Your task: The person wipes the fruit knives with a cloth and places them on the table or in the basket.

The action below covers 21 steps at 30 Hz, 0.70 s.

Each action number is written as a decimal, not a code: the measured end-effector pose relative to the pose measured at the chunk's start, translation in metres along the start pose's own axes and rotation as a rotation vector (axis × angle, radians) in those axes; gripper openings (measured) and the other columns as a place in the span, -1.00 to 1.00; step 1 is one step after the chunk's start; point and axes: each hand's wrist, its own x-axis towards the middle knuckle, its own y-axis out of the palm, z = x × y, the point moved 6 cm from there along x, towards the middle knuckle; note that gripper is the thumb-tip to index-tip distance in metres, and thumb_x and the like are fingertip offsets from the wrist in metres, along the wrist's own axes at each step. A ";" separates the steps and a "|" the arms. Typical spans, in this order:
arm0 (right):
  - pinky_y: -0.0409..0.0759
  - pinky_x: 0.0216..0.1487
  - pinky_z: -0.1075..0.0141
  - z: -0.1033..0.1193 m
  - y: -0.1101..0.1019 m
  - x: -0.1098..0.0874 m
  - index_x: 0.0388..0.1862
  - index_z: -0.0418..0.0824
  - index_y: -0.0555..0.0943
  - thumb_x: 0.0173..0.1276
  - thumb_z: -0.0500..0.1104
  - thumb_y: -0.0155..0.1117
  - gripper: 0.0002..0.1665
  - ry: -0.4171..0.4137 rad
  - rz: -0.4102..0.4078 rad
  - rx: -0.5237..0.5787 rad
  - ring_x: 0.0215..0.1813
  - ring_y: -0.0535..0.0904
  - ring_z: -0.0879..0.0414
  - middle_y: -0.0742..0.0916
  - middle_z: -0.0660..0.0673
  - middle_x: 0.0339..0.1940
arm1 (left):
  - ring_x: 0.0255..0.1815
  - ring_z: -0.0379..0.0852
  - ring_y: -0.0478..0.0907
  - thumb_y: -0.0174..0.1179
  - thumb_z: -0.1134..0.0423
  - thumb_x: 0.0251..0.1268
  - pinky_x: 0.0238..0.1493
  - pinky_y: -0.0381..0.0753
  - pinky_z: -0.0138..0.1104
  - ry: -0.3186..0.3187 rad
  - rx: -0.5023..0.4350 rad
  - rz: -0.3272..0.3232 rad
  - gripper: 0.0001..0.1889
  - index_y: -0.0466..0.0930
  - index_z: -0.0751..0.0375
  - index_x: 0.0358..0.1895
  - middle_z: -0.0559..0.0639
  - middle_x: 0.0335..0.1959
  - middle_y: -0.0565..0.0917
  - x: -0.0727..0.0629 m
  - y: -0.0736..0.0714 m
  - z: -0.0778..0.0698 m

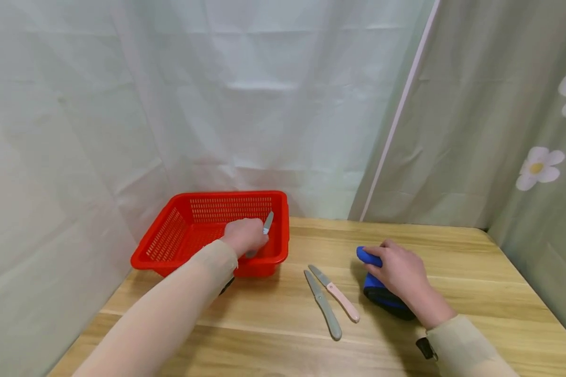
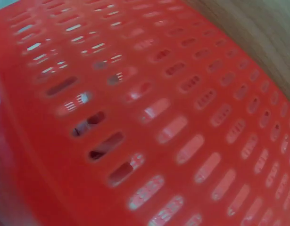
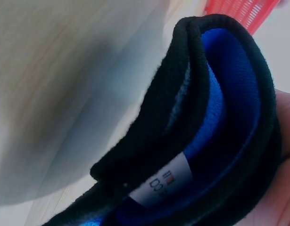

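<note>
Left arm (image 1: 170, 314) stretched over the table to a red basket

Pale curtains (image 1: 287, 104) form the backdrop, printed with flowers (image 1: 537, 167) at far right. Before them lies a wooden table (image 1: 453, 262), with the red basket (image 1: 286, 225) at its far left. Right of the basket is a folded blue cloth (image 1: 369, 256) with black edging; the right wrist view shows a white label (image 3: 163, 182) inside its fold. The right hand (image 1: 401, 269) pinches the cloth, thumb and fingers closed on it. Inside the basket, the left hand (image 1: 245, 234) has its fingers bent around a small knife (image 1: 269, 221), blade showing beyond them; the fingertips are hidden. Between basket and cloth lie a grey-handled knife (image 1: 327, 314) and a pink-handled knife (image 1: 341, 301), side by side, blades pointing away.
</note>
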 end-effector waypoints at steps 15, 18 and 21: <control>0.62 -0.37 0.06 0.006 -0.009 0.001 0.29 -0.05 0.83 0.40 -0.01 0.65 -0.50 -0.001 -0.013 0.025 -0.33 0.67 -0.03 0.72 -0.14 -0.12 | -0.19 0.01 0.64 0.54 0.16 0.29 -0.02 0.62 -0.16 -0.034 -0.126 0.074 -0.84 0.81 0.09 -0.17 0.00 -0.29 0.76 0.018 0.013 -0.005; 0.63 -0.37 0.05 0.007 -0.010 0.001 0.28 -0.05 0.83 0.40 -0.01 0.65 -0.50 -0.005 -0.021 0.031 -0.32 0.68 -0.05 0.72 -0.14 -0.11 | -0.17 0.02 0.63 0.55 0.17 0.28 -0.02 0.62 -0.15 -0.076 -0.165 0.083 -0.85 0.82 0.10 -0.17 0.01 -0.27 0.76 0.021 0.016 -0.005; 0.63 -0.37 0.05 0.008 -0.011 0.000 0.28 -0.04 0.83 0.40 -0.01 0.65 -0.50 -0.006 -0.025 0.032 -0.32 0.67 -0.04 0.72 -0.14 -0.11 | -0.16 0.02 0.62 0.54 0.20 0.25 -0.02 0.62 -0.15 -0.122 -0.225 0.086 -0.85 0.81 0.11 -0.18 0.03 -0.26 0.76 0.021 0.019 -0.003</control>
